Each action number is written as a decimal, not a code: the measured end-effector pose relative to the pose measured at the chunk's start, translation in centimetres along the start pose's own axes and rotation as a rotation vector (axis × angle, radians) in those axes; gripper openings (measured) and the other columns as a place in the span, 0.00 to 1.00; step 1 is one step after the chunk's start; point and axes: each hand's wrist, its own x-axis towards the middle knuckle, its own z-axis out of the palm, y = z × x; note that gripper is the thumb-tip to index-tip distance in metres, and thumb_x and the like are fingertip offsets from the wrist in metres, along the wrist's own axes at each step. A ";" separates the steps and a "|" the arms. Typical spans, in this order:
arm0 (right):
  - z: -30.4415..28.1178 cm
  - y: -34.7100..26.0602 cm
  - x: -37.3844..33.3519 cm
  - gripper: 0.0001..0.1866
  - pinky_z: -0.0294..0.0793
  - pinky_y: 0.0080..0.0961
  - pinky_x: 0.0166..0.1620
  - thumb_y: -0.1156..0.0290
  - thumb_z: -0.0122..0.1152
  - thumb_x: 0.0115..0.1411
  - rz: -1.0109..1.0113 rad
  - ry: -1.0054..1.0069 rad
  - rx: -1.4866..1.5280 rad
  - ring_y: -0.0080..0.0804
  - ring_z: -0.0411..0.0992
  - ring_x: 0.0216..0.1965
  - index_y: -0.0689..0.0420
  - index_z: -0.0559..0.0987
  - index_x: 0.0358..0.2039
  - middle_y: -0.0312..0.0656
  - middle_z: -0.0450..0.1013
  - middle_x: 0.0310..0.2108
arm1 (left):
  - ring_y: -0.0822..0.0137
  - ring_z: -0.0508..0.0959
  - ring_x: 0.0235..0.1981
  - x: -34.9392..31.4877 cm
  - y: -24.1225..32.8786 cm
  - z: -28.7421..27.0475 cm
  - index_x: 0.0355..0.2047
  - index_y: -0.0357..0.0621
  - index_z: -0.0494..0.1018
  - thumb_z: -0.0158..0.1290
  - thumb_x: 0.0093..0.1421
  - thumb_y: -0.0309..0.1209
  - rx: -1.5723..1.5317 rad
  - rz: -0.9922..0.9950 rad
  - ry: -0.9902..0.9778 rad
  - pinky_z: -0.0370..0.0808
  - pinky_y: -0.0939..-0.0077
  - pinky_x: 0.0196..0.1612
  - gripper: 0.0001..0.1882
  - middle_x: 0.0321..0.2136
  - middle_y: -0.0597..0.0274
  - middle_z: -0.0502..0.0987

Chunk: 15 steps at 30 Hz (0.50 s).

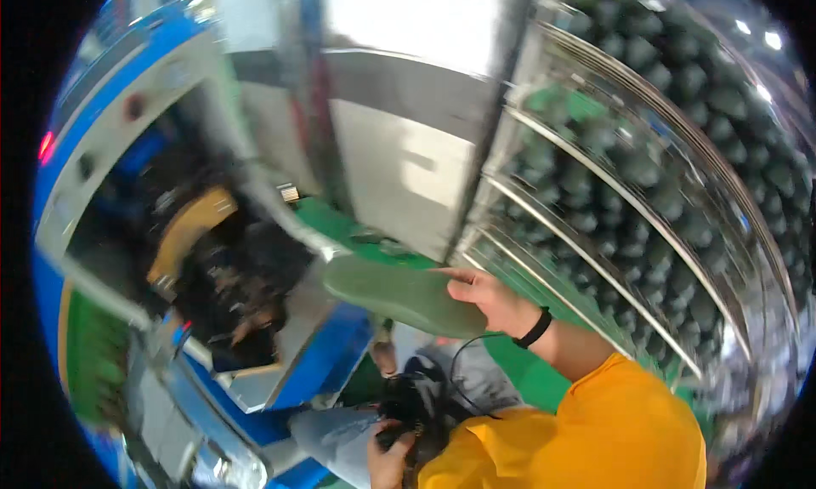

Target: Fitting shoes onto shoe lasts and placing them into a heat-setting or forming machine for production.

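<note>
My right hand (493,300), with a black band at the wrist, grips one end of a green shoe last (395,293). The thumb lies on top, and the smooth, sole-shaped face is turned up. The last is held out in front of me, between a blue and white machine (319,353) and a rack. Low in the view, close to my body, my left hand (389,457) is closed around part of a black object (412,404) whose kind I cannot make out. A thin black cable (455,374) loops up beside it.
The machine's dark opening on the left holds a yellow curved part (191,225). To the right stands a metal rack (595,170) with several tiers of dark rounded pieces (722,115). A white and grey wall panel (399,149) rises behind the green floor (531,374).
</note>
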 end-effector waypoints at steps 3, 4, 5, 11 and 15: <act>-7.6 -1.1 -9.7 0.29 0.84 0.37 0.31 0.65 0.61 0.68 0.103 0.334 -0.154 0.40 0.82 0.37 0.58 0.66 0.66 0.47 0.78 0.45 | 0.66 0.77 0.40 3.5 -2.0 0.5 0.45 0.39 0.74 0.58 0.54 0.23 -0.064 0.076 -0.002 0.74 0.73 0.45 0.16 0.40 0.62 0.76; -9.4 -0.8 -13.0 0.27 0.82 0.34 0.27 0.62 0.60 0.69 0.122 0.515 -0.340 0.37 0.82 0.35 0.58 0.68 0.64 0.47 0.79 0.41 | 0.67 0.76 0.39 3.2 -0.6 2.6 0.43 0.38 0.74 0.58 0.55 0.24 -0.031 0.157 0.138 0.73 0.74 0.46 0.14 0.39 0.62 0.75; -11.9 0.0 -16.6 0.27 0.82 0.34 0.27 0.62 0.60 0.69 0.111 0.575 -0.313 0.37 0.82 0.35 0.58 0.68 0.64 0.47 0.79 0.41 | 0.67 0.74 0.40 4.4 0.0 2.5 0.43 0.37 0.74 0.58 0.55 0.26 -0.010 0.150 -0.017 0.71 0.74 0.46 0.15 0.38 0.62 0.75; -22.6 6.4 -36.1 0.19 0.75 0.22 0.22 0.49 0.62 0.64 -0.114 1.256 0.598 0.31 0.75 0.24 0.52 0.79 0.43 0.43 0.79 0.34 | 0.65 0.74 0.45 7.8 0.8 4.4 0.50 0.34 0.73 0.62 0.59 0.34 0.280 0.118 -0.163 0.72 0.70 0.48 0.22 0.42 0.58 0.76; -25.6 8.4 -44.5 0.17 0.71 0.19 0.21 0.49 0.62 0.62 -0.558 1.312 0.830 0.29 0.74 0.22 0.49 0.80 0.32 0.42 0.78 0.27 | 0.60 0.77 0.47 7.5 1.1 7.5 0.56 0.30 0.71 0.64 0.61 0.46 0.394 0.172 -0.034 0.74 0.66 0.51 0.34 0.47 0.51 0.77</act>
